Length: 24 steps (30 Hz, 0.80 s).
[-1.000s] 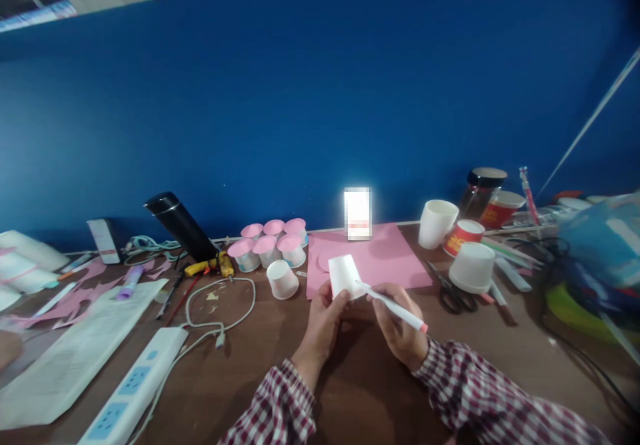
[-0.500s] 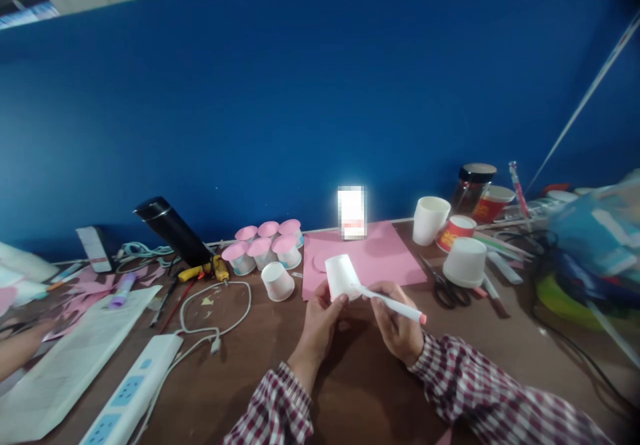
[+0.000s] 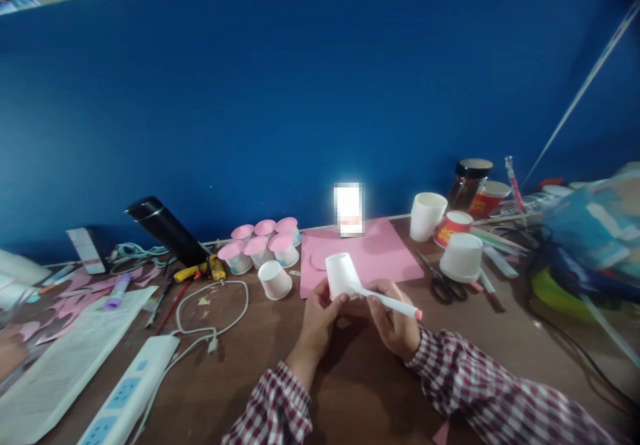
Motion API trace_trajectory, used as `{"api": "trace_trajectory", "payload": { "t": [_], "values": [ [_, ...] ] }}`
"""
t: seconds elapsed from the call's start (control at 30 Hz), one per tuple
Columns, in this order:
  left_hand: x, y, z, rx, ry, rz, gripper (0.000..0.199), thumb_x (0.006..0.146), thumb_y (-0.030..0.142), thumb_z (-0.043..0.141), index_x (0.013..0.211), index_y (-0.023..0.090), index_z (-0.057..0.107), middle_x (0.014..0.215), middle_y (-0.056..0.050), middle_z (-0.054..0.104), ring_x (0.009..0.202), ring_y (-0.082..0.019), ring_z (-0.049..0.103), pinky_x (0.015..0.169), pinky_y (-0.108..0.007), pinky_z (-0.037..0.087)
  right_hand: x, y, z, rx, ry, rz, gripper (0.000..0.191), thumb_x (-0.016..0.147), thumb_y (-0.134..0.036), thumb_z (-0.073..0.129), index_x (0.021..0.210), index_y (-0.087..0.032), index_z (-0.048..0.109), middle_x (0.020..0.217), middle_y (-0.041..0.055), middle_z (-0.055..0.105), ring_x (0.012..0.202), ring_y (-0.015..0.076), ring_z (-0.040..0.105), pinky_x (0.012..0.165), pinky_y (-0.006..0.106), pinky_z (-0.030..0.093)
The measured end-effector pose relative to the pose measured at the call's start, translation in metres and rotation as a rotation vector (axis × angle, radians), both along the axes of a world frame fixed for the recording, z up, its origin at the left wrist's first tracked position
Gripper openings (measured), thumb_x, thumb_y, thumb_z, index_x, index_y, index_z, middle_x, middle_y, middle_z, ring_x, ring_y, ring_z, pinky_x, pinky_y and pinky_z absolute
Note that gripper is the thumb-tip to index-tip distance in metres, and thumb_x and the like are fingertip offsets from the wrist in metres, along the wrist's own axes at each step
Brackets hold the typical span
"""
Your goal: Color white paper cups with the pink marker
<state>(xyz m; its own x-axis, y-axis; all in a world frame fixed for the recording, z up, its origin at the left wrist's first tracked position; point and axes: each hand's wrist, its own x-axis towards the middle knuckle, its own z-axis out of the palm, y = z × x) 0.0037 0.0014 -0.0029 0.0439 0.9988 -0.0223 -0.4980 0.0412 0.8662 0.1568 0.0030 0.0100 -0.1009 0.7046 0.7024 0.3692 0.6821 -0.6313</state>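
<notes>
Gripping a white cup (image 3: 341,275), the L hand (image 3: 320,318) has it low on the side, thumb in front, other fingers mostly hidden behind. Cup's tilted, held above the desk (image 3: 250,378), near edge of the pink sheet (image 3: 395,258). Looks like paper: v. light, thin wall, stiff enough for a soft hold but prob. dents if squeezed mid-side. Best hold is low, near the end, w/ light thumb pressure & fingers backing the wall; dry paper shouldn't slip much. Can't tell which end is open.

R hand (image 3: 395,321) has a pen (image 3: 393,303) pinched along its barrel, red end pointing out to the R, other end at the cup's side; too blurred to say if it touches. Pen looks light, rigid, smooth, so it may roll a bit in a loose pinch; nearer the cup end gives better control.

L of the sheet: a loose cup (image 3: 275,281), then six pink-topped cups (image 3: 257,251). R of it: scissors (image 3: 443,288) & an upturned cup (image 3: 461,258).
</notes>
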Motion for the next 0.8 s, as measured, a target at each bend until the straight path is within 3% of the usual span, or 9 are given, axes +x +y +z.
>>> {"api": "trace_trajectory", "payload": {
  "t": [0.3, 0.8],
  "values": [
    [0.0022, 0.0031, -0.0083, -0.026, -0.028, 0.062, 0.053, 0.063, 0.029, 0.083, 0.11, 0.014, 0.064, 0.1, -0.011, 0.072, 0.089, -0.024, 0.068, 0.083, -0.034, 0.051, 0.0006, -0.0005, 0.0003, -0.01, -0.029, -0.008, 0.011, 0.093, -0.025, 0.046, 0.095, -0.019, 0.056, 0.077, 0.0048, 0.065, 0.066, 0.017, 0.063, 0.061, 0.029, 0.051],
    [0.0018, 0.0031, -0.0088, -0.043, -0.002, 0.065, 0.052, 0.062, 0.03, 0.083, 0.108, 0.014, 0.065, 0.097, -0.01, 0.073, 0.087, -0.023, 0.068, 0.083, -0.034, 0.051, 0.0007, -0.0005, 0.0007, -0.034, -0.04, -0.002, 0.015, 0.094, -0.027, 0.046, 0.092, -0.019, 0.058, 0.077, 0.0051, 0.066, 0.067, 0.017, 0.064, 0.062, 0.029, 0.052]
  ]
}}
